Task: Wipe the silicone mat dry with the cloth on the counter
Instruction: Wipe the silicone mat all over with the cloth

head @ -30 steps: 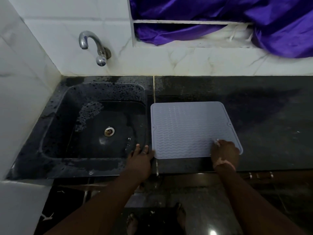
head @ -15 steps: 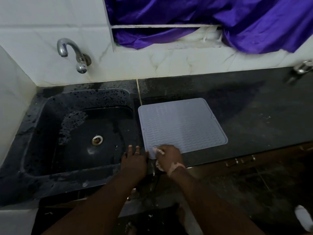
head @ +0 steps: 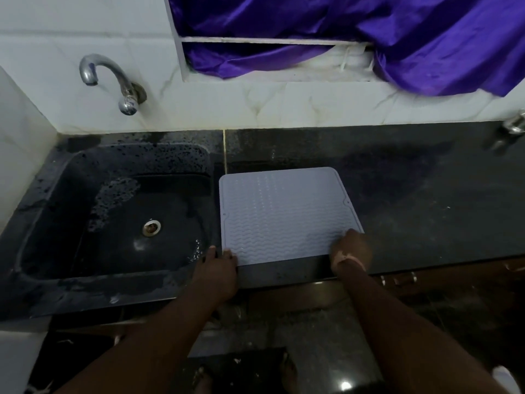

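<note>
The pale grey silicone mat [head: 284, 214], ribbed with wavy lines, lies flat on the dark counter [head: 426, 209] just right of the sink. My left hand [head: 216, 271] rests at the mat's near-left corner with its fingertips on the edge. My right hand [head: 352, 251] is closed and pressed on the mat's near-right corner. A pale scrap of the cloth [head: 342, 256] shows under its wrist side; the rest of the cloth is hidden by the hand.
A black sink [head: 85, 223] with water drops and a metal drain [head: 151, 227] is on the left, under a wall tap [head: 113, 78]. A purple curtain [head: 369, 29] hangs over the window ledge. A metal object [head: 511, 129] sits at the counter's far right.
My right hand has slid along the mat's near edge from the left corner to the right corner. My left hand has stayed at the near-left corner.
</note>
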